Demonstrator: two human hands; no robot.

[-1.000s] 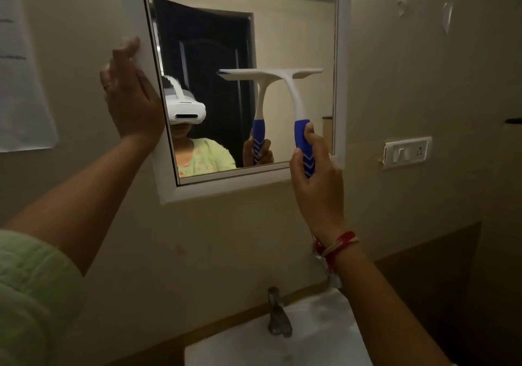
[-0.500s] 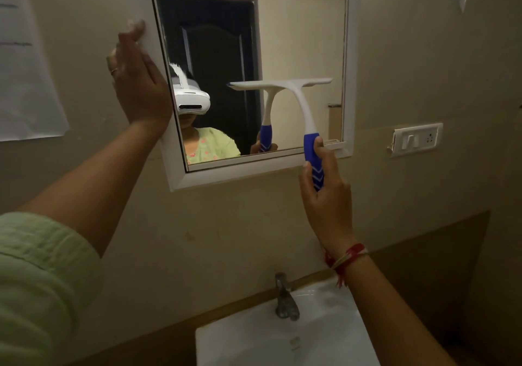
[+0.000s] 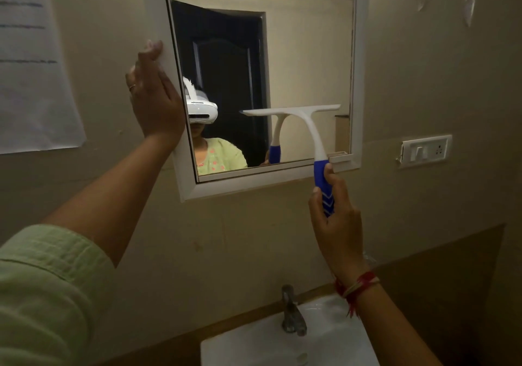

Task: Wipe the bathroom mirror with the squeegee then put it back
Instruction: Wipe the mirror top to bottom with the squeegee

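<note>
Right hand (image 3: 337,226): fingers wrapped closed around blue handle of squeegee (image 3: 308,128). Blade now lower on mirror (image 3: 296,55) than one second ago, nearing bottom frame; downward stroke likely almost complete. Left hand (image 3: 154,97): flat, open, holding nothing, braced against left frame as before.

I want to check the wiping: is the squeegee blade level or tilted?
Nearly level. The squeegee blade lies horizontal across the mirror, its handle pointing down into the right hand.
</note>
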